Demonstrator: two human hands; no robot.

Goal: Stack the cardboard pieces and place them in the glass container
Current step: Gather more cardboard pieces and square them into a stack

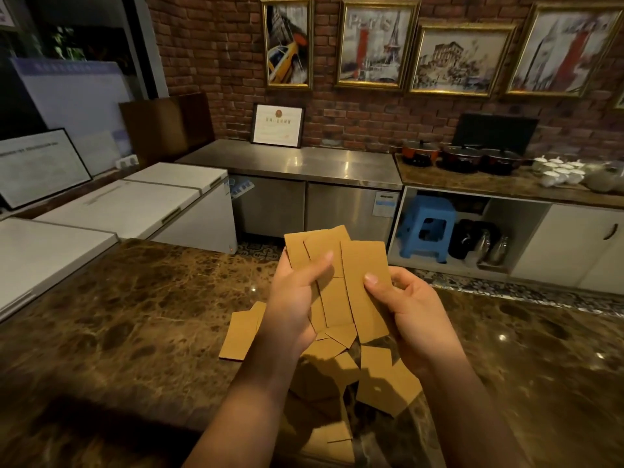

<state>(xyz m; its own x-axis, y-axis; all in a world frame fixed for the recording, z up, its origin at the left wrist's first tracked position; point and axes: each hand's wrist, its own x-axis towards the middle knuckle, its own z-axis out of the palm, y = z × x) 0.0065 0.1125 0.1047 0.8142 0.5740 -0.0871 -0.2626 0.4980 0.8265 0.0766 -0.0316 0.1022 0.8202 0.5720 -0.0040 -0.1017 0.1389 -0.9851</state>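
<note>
Legible text, one item: you can read "Paris" in pale letters across the top of the framed Eiffel Tower painting (375, 45) on the brick wall. Illegible items: the framed certificate (277, 125) leaning on the steel counter carries a red emblem and a heading too blurred for you to read; the blue label (385, 204) on the steel cabinet door, the sticker (240, 188) on the white freezer's side and the framed notice (39, 165) at left show print too small to make out

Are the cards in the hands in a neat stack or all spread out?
Spread out. The held cards fan apart, edges uneven, between the left hand and right hand.
</note>
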